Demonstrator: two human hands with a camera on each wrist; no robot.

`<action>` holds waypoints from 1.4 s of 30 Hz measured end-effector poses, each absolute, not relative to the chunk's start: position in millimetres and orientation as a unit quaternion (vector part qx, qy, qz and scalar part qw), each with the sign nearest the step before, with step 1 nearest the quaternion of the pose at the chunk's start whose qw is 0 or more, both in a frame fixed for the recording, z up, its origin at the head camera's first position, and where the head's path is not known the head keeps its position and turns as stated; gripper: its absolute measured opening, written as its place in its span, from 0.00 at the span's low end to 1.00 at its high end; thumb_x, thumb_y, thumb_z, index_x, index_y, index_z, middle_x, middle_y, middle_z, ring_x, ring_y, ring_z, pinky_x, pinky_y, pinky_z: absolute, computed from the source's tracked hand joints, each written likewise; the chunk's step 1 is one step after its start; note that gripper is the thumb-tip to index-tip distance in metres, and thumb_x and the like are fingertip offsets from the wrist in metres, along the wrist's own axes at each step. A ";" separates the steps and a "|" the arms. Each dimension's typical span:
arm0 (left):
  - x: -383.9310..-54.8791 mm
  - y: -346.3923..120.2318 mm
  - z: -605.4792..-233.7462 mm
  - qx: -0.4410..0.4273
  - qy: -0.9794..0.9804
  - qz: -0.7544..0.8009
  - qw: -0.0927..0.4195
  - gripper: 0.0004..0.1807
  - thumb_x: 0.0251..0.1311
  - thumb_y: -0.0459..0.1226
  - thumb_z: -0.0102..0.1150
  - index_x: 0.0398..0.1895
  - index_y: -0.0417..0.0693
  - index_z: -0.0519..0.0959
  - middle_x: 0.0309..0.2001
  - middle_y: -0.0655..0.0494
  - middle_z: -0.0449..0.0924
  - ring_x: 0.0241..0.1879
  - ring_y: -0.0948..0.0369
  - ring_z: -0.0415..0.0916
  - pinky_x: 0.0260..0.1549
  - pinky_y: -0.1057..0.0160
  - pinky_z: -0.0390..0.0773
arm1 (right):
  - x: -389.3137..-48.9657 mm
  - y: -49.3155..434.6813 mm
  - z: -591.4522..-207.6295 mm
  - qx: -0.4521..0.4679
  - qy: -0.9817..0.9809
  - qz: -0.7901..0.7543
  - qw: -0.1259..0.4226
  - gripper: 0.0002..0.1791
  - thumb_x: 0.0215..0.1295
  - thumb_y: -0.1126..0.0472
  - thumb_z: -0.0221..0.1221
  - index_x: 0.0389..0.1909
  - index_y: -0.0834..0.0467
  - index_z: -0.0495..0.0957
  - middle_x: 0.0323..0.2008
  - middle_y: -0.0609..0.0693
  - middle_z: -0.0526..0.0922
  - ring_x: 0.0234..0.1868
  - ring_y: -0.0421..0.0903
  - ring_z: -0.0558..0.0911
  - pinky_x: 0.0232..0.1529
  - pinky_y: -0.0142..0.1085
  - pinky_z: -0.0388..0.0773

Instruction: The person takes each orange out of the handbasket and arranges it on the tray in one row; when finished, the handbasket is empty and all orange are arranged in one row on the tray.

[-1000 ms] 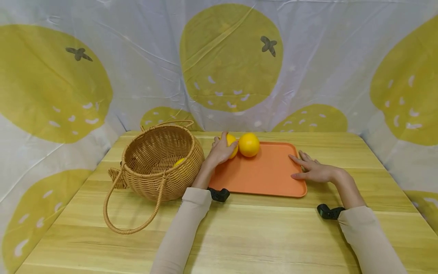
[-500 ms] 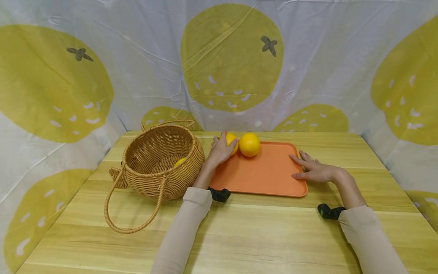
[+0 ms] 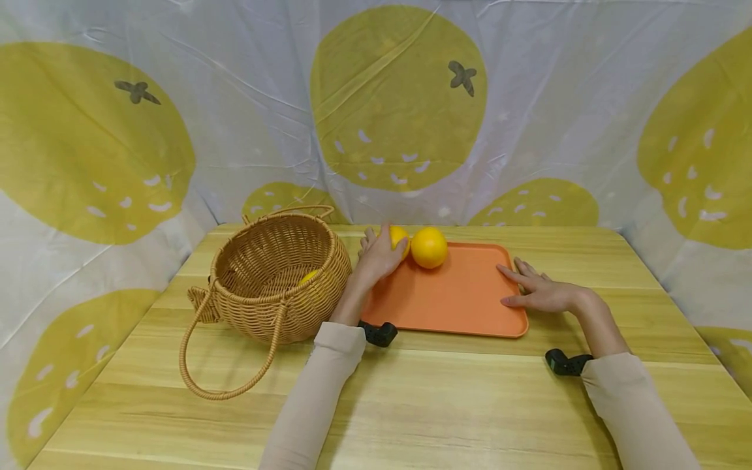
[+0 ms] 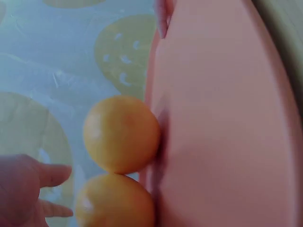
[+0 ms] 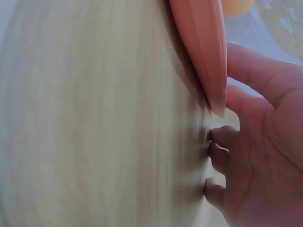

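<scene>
Two round oranges stand side by side at the back left of the orange tray (image 3: 452, 294). My left hand (image 3: 377, 258) is over the left orange (image 3: 401, 243), thumb and fingers spread around it and hiding part of it. In the left wrist view, the thumb and a finger are straight, tips close beside the nearer orange (image 4: 113, 203). The other orange (image 3: 429, 248) sits just to the right. My right hand (image 3: 543, 294) lies spread at the tray's right end, thumb and forefinger on its rim; the other fingertips rest on the table in the right wrist view.
A round wicker basket (image 3: 235, 320) stands left of the tray, its looped handle hanging toward the front. Something yellow (image 3: 308, 277) shows inside it. The wooden table (image 3: 470, 405) extends in front of the tray. A fruit-print cloth (image 3: 529, 98) hangs behind.
The outer fingers of my left hand have spread a little further left beside the orange. My right hand, the tray and the basket look unmoved.
</scene>
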State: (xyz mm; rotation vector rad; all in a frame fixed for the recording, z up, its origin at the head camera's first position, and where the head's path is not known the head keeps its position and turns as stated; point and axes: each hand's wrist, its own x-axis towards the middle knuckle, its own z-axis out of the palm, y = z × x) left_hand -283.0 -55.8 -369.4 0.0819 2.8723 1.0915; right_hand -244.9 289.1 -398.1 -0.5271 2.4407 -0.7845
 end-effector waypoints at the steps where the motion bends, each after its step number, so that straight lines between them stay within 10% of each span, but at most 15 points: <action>1: -281.9 -54.3 -363.9 0.028 0.937 0.348 0.031 0.39 0.79 0.53 0.45 0.85 0.51 0.47 0.81 0.29 0.39 0.81 0.34 0.40 0.76 0.33 0.50 | -245.1 289.7 -398.5 -0.196 0.900 -0.291 0.259 0.51 0.75 0.42 0.57 0.84 0.60 0.39 0.80 0.71 0.21 0.79 0.74 0.23 0.72 0.73 0.23; 20: -293.4 -30.7 -177.5 0.179 0.926 0.331 0.013 0.35 0.80 0.56 0.39 0.84 0.59 0.51 0.84 0.54 0.49 0.85 0.54 0.38 0.81 0.51 0.51 | -242.7 302.2 -402.1 -0.190 0.897 -0.301 0.262 0.51 0.75 0.44 0.58 0.84 0.60 0.39 0.80 0.71 0.22 0.78 0.75 0.23 0.70 0.75 0.23; 30: -293.0 -113.0 -184.6 0.203 0.933 0.296 0.017 0.35 0.80 0.54 0.44 0.83 0.51 0.55 0.83 0.46 0.50 0.83 0.49 0.46 0.79 0.45 0.52 | -247.3 309.1 -408.7 -0.209 0.889 -0.318 0.255 0.52 0.75 0.42 0.58 0.85 0.55 0.38 0.79 0.70 0.19 0.77 0.74 0.19 0.68 0.75 0.19; 42: -302.5 -209.6 -200.9 0.251 0.879 0.308 0.264 0.19 0.79 0.41 0.52 0.66 0.43 0.77 0.67 0.45 0.77 0.68 0.47 0.73 0.63 0.46 0.77 | -245.7 312.9 -415.2 -0.192 0.898 -0.304 0.255 0.52 0.76 0.41 0.56 0.84 0.57 0.36 0.80 0.67 0.18 0.78 0.72 0.20 0.70 0.75 0.23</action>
